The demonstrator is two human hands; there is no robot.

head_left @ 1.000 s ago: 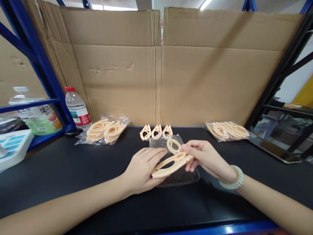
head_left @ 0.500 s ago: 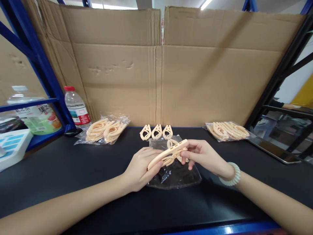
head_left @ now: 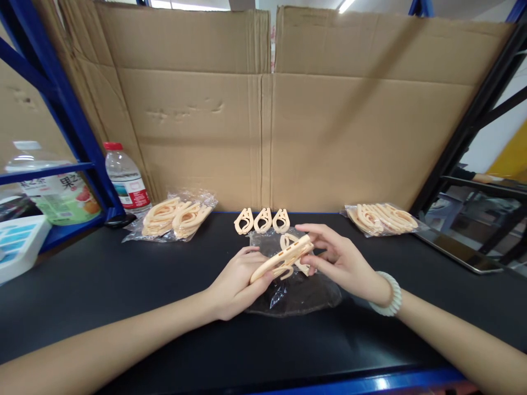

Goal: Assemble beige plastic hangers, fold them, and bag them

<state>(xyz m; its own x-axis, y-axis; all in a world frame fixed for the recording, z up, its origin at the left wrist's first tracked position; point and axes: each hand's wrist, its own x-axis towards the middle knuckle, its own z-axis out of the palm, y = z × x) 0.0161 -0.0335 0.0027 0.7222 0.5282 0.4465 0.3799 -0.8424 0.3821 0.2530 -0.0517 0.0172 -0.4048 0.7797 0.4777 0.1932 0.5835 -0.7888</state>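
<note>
Above the clear bag (head_left: 296,293), both hands grip one peach hanger (head_left: 282,257), left hand (head_left: 239,280) low, right hand (head_left: 340,258) high

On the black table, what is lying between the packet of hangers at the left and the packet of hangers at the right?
In the head view, three small loose hanger pieces lie in a row between the left packet and the right packet, on the black table.

Folding hanger (head_left: 282,259): pale peach, same as the three loose hooks (head_left: 262,220) and both bagged bundles (head_left: 175,215). Bag (head_left: 294,293): clear. Tabletop (head_left: 123,285): matte black. Backing cardboard (head_left: 263,126): plain brown. Rack frame (head_left: 61,104): blue. Water bottle (head_left: 125,178): red cap, red-white label. Bracelet (head_left: 389,295): pale green-white.
</note>
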